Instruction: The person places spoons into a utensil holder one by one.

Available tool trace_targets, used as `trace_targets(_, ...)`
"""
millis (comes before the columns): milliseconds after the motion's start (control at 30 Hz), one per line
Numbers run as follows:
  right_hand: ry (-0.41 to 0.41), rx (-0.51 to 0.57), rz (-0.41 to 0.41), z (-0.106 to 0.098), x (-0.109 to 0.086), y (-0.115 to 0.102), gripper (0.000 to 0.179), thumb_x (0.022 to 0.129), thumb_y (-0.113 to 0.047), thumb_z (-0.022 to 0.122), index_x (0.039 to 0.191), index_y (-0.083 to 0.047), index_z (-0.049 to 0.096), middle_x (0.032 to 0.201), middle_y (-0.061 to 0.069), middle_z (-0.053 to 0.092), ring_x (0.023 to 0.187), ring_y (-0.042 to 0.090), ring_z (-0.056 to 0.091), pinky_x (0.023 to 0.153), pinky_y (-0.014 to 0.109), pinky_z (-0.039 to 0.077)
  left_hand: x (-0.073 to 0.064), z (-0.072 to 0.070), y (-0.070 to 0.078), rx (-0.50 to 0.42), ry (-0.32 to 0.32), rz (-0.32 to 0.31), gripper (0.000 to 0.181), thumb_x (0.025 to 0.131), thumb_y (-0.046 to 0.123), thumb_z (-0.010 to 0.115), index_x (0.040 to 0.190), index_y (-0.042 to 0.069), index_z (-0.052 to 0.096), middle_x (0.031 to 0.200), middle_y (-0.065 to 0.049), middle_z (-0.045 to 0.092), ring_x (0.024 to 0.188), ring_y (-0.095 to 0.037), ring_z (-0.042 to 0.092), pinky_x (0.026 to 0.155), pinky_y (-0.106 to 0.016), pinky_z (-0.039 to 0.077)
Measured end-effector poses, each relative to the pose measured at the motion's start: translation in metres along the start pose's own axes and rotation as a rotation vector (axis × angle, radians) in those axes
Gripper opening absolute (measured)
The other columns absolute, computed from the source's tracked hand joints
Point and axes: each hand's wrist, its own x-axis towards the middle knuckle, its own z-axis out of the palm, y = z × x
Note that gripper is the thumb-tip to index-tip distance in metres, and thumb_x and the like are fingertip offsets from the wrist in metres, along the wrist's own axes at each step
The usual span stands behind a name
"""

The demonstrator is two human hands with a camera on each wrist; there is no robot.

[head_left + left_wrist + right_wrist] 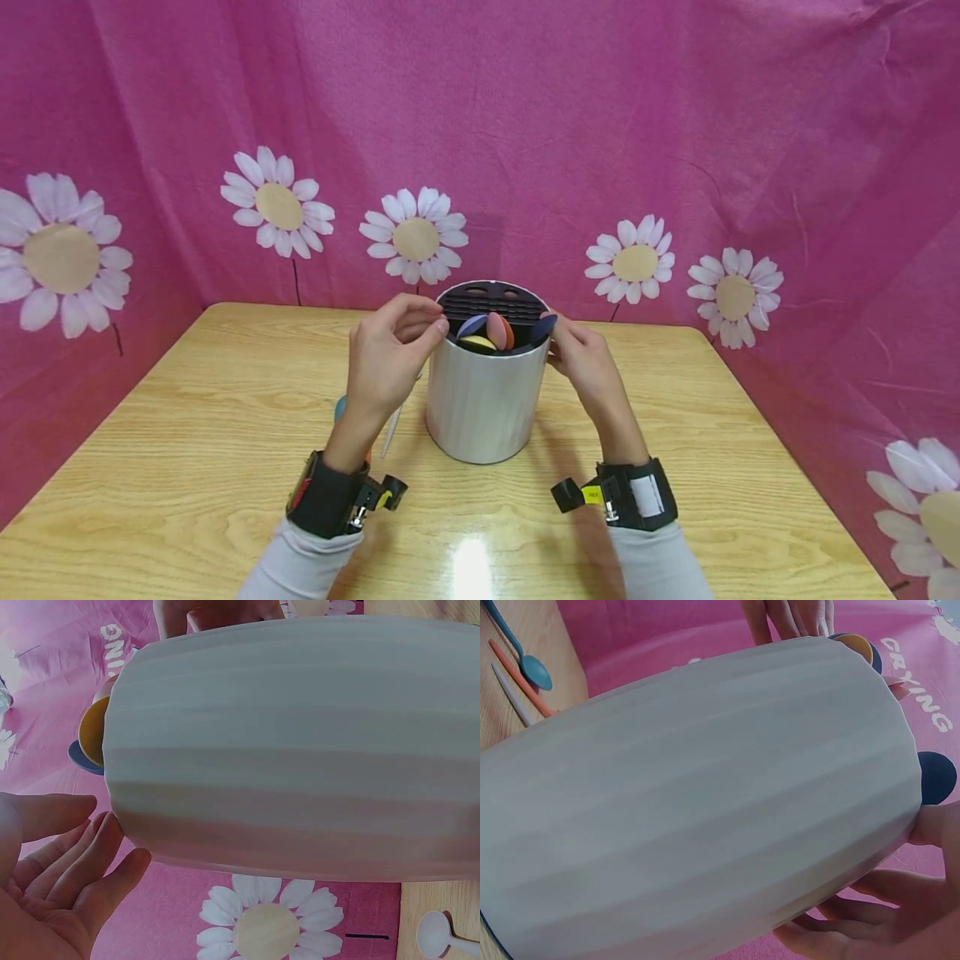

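Note:
A white ribbed utensil holder (483, 404) stands upright on the table, with a black slotted insert (480, 308) in its top. Spoon heads poke out at its front: yellow (477, 343), lilac (471, 325), pink (496, 329) and navy (543, 328). My left hand (390, 354) is at the left rim, thumb and fingertips right at the edge and no utensil in them. On the opposite side, my right hand (588, 362) has its thumb at the rim beside the navy spoon and its loosely bent fingers along the outer wall.
Left of the holder, partly behind my left wrist, lie a teal spoon (536, 673), an orange utensil (521, 679) and a pale grey utensil (511, 694). A white spoon (433, 935) shows on the wooden table (225, 417). Pink daisy-printed cloth (525, 125) surrounds the table.

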Motion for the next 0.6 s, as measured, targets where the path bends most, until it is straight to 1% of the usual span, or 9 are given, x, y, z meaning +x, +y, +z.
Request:
trace_targets(167, 0.007, 0.002, 0.000, 0.0001, 0.0006, 0.0015, 0.053, 0.100, -0.048, 0.050, 0.137, -0.010, 0.055, 0.134, 0.007, 0.055, 0.116, 0.021, 0.054, 0.096, 0.043, 0.045, -0.0010, 0.0006, 0.0002, -0.003, -0.002, -0.006, 0.017, 0.082, -0.010, 0.071, 0.098, -0.011, 0.066, 0.090, -0.022, 0.069, 0.085, -0.030, 0.067, 0.077, -0.048, 0.055)
trace_targets(200, 0.010, 0.002, -0.001, 0.0000, 0.0006, 0.0016, 0.053, 0.100, -0.048, 0.051, 0.137, -0.010, 0.056, 0.133, 0.008, 0.055, 0.116, 0.021, 0.055, 0.096, 0.043, 0.045, -0.0010, 0.0016, -0.0053, 0.000, 0.000, -0.002, 0.017, 0.082, -0.009, 0.072, 0.098, -0.010, 0.066, 0.089, -0.021, 0.070, 0.085, -0.029, 0.067, 0.076, -0.047, 0.056)
trace_targets(400, 0.017, 0.011, -0.006, -0.0006, -0.0004, 0.0018, 0.052, 0.099, -0.047, 0.052, 0.135, -0.010, 0.057, 0.131, 0.008, 0.057, 0.113, 0.021, 0.057, 0.096, 0.043, 0.046, -0.0025, 0.0024, -0.0044, 0.005, 0.002, 0.005, 0.016, 0.082, -0.011, 0.071, 0.097, -0.011, 0.066, 0.088, -0.021, 0.069, 0.084, -0.029, 0.067, 0.076, -0.047, 0.056)
trace_targets(433, 0.017, 0.014, -0.008, -0.0006, -0.0007, 0.0017, 0.052, 0.099, -0.047, 0.052, 0.135, -0.010, 0.057, 0.130, 0.008, 0.057, 0.112, 0.021, 0.057, 0.096, 0.043, 0.046, -0.0030, 0.0014, 0.0017, 0.002, 0.000, 0.000, 0.016, 0.081, -0.012, 0.071, 0.096, -0.012, 0.065, 0.089, -0.022, 0.069, 0.084, -0.030, 0.067, 0.076, -0.047, 0.056)
trace_targets(600, 0.012, 0.014, -0.013, -0.0013, -0.0020, 0.0016, 0.050, 0.100, -0.046, 0.052, 0.135, -0.010, 0.057, 0.130, 0.008, 0.057, 0.112, 0.020, 0.057, 0.095, 0.042, 0.046, -0.0043, 0.0004, 0.0041, -0.013, 0.003, -0.002, 0.015, 0.081, -0.012, 0.071, 0.096, -0.012, 0.065, 0.089, -0.023, 0.069, 0.084, -0.030, 0.067, 0.075, -0.047, 0.056)
